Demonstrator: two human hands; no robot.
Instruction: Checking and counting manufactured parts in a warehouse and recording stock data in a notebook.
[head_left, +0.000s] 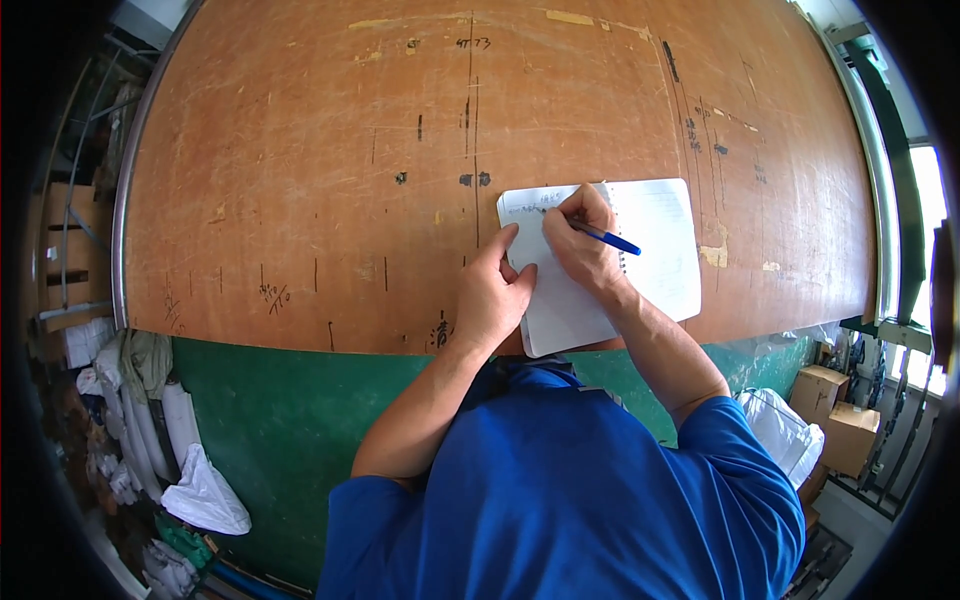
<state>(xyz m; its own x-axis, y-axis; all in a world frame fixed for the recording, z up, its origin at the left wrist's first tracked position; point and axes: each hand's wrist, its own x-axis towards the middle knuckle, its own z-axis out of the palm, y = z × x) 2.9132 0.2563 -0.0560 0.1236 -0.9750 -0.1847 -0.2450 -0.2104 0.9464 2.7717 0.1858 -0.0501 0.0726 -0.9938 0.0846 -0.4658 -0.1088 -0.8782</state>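
Scuffed wooden table [300,150] bears a notebook [660,250] (spiral-bound).

A scratched brown worktop [300,130] carries an open spiral notebook [660,245]; black ink marks [466,180] spread left of the notebook, pale patches [714,256] right of it.

There is one table [300,150], one notebook [660,250], one pen [614,240], one left hand [492,292], one right hand [584,244], one shirt [580,490], at least two cardboard boxes [851,437] and at least two white bags [206,492].
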